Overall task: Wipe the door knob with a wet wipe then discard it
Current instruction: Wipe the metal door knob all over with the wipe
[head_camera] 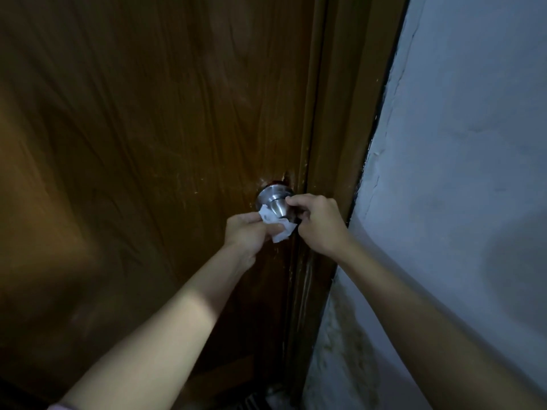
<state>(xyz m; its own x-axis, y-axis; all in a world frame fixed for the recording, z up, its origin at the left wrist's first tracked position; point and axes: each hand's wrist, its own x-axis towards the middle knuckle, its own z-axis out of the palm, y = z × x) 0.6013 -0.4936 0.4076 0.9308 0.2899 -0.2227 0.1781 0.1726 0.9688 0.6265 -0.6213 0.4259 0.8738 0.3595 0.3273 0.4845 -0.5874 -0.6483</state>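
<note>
A round silver door knob [276, 202] sticks out of the brown wooden door [148, 143] near its right edge. My left hand [245, 235] grips a crumpled white wet wipe [276, 227] and holds it against the knob's lower left side. My right hand [319, 223] comes in from the right with curled fingers around the knob's right side; its fingertips touch the knob's neck. The front of the knob is hidden behind the wipe and both hands.
The brown door frame [340, 143] runs down just right of the knob. A rough pale blue-grey wall [458, 173] fills the right side. The bottom of the door is dark, with something pale on the floor there that I cannot make out.
</note>
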